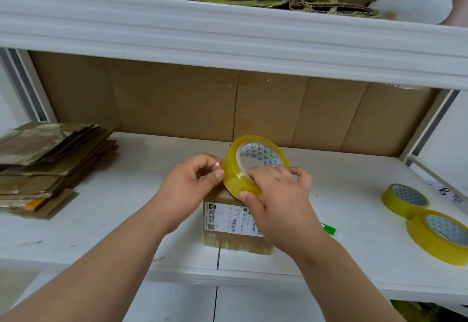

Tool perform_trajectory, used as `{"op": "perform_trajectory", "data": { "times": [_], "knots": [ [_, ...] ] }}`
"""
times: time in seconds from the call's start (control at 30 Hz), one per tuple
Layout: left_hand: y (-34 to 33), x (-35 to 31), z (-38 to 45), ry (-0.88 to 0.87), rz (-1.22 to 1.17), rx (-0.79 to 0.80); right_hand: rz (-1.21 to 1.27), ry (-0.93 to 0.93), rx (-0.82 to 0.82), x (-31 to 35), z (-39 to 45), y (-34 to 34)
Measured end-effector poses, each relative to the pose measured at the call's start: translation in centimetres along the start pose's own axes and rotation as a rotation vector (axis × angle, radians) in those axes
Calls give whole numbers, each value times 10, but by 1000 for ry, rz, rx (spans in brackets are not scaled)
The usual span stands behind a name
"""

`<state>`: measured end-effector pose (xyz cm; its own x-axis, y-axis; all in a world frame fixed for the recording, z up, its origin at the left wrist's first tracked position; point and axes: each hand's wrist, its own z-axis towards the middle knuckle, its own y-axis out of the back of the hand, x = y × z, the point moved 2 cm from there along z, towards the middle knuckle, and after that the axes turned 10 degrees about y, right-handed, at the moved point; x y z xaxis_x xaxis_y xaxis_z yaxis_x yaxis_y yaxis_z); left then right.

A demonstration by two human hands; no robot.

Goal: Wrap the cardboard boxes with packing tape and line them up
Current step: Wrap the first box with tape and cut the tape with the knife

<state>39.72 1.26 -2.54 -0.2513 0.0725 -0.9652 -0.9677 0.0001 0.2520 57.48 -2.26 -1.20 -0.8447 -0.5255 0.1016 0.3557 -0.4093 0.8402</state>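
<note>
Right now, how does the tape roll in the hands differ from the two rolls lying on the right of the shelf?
The held tape roll is tilted above the cardboard box, in the grip of the right hand, while the left hand pinches its loose end. The two spare rolls lie flat on the shelf, untouched, one overlapping the other. All three are yellowish clear tape with patterned cores.

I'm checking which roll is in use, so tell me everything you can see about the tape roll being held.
The tape roll is a yellowish, translucent ring with a patterned white core. It is tilted above the labelled cardboard box. The right hand grips its near edge; the left hand pinches the clear loose end.
</note>
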Motion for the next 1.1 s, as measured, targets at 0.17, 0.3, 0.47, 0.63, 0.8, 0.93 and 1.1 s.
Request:
{"op": "perform_trajectory", "data": {
  "times": [0.17,0.3,0.47,0.63,0.8,0.93,1.1],
  "knots": [
    [11,7,5,92,-187,128,37,47,98,0,10,7],
    [10,9,7,151,-264,140,42,52,225,-7,19,10],
    [6,10,8,144,-258,40,47,74,310,-19,28,19],
    [4,18,11,151,-307,6,86,126,274,-20,36,25],
    [2,17,17,183,-329,-38,135,121,260,-30,42,29],
    [0,15,20,195,-358,-66,172,86,277,-38,47,33],
    [0,15,21,195,-374,-92,240,57,398,-43,53,41]
  ]
}}
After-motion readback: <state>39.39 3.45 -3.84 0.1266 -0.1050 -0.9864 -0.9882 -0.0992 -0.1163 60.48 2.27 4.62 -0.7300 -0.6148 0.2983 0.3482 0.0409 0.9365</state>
